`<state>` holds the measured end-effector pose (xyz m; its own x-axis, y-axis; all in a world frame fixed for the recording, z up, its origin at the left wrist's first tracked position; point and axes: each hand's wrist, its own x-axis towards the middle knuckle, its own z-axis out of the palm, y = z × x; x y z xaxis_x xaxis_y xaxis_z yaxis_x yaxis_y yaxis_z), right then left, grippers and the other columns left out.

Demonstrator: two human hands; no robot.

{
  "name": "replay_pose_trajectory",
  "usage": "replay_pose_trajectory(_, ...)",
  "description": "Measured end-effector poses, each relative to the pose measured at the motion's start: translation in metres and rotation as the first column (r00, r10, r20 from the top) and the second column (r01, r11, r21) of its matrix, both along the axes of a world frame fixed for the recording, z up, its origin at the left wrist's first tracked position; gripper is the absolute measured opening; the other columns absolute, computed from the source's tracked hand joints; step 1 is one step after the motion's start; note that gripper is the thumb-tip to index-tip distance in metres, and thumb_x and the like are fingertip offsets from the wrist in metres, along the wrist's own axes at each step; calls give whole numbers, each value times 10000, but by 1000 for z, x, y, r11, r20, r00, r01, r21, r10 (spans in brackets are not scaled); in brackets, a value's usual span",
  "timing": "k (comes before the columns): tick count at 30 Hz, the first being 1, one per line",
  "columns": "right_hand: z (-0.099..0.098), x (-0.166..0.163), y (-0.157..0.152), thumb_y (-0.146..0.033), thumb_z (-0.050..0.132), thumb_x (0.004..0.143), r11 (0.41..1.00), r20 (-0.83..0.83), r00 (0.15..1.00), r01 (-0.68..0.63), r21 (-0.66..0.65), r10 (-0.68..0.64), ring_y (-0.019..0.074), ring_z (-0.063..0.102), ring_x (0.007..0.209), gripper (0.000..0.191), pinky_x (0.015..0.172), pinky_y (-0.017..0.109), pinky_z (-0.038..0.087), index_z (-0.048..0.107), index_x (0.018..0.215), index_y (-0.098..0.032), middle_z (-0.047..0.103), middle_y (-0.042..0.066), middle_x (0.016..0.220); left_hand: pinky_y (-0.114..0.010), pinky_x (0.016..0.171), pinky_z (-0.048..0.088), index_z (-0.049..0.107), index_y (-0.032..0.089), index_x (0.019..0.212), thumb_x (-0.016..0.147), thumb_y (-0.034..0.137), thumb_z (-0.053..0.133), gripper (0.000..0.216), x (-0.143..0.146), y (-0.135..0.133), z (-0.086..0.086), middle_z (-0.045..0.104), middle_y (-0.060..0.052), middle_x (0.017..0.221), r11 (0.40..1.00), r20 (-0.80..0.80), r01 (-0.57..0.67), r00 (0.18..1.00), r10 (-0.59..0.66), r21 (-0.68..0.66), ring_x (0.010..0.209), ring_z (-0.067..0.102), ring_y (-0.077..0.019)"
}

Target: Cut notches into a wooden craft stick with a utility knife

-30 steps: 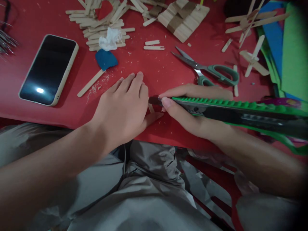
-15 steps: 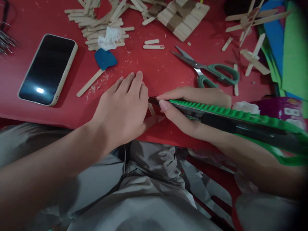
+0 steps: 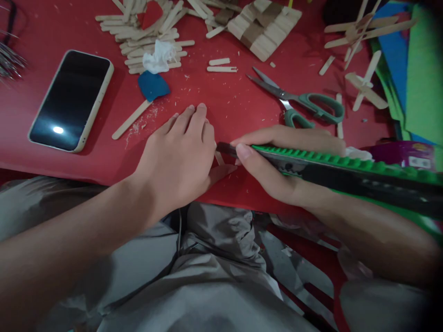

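My right hand (image 3: 273, 159) grips a green and black utility knife (image 3: 332, 175), whose long body reaches back over the forearm. Its dark blade (image 3: 225, 148) points left, close beside the fingers of my left hand (image 3: 180, 154). That left hand is pressed down on the table, thumb stretched to the right. A short piece of a wooden craft stick (image 3: 219, 158) shows between its thumb and forefinger; the rest is hidden under the hand.
Scissors (image 3: 287, 96) lie behind my right hand. A phone (image 3: 71, 99) rests at left, near a craft stick with a blue piece (image 3: 153, 85). Loose sticks (image 3: 134, 34) and a bundle (image 3: 265, 27) are at the back. Coloured sheets (image 3: 424, 78) lie at right.
My right hand has drawn the knife a little to the right, so the blade sits slightly farther from my left fingers. The left hand has barely moved.
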<state>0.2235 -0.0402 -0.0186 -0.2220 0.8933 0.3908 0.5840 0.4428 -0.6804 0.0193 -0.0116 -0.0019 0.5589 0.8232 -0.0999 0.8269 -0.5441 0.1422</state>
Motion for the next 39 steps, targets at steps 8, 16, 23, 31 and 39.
replay_pose_trajectory(8,-1,0,2,-285,738,1057,1000,12,1000,-1,-6,1,202,822,722,128,674,328,667,815,964,-327,852,-31,829,-594,1385,433,553,-31,1646,1091,438,603,728,2,1,3,392,-292,1839,999,-25,-2,1000,1,-47,1710,418,-472)
replay_pose_trajectory(16,2,-1,3,-237,712,1046,999,14,999,-47,25,47,198,816,695,161,696,311,676,788,928,-316,838,-23,800,-649,1365,447,599,38,1630,1085,409,604,659,-1,0,0,425,-271,1829,1000,41,6,999,-5,-28,1691,448,-483)
replay_pose_trajectory(23,13,3,10,-172,706,1010,986,104,982,-163,29,159,191,815,691,194,690,289,669,776,877,-294,846,-17,791,-672,1317,502,645,94,1618,1076,338,559,600,-4,0,-4,495,-236,1798,999,92,25,995,-27,22,1658,501,-485)
replay_pose_trajectory(31,7,2,2,-255,720,1030,999,-1,999,-36,26,36,166,768,618,153,616,292,610,785,904,-311,817,-43,739,-589,1386,429,571,36,1664,1088,434,619,702,1,0,1,419,-260,1838,999,17,-22,1000,23,-47,1704,433,-461)
replay_pose_trajectory(39,2,7,4,-348,744,1066,994,-30,1000,-7,-108,4,185,818,729,128,739,329,662,824,966,-337,870,-40,863,-649,1379,413,600,39,1632,1072,433,672,689,-15,10,0,471,-287,1802,994,81,94,993,-90,-49,1693,436,-493)
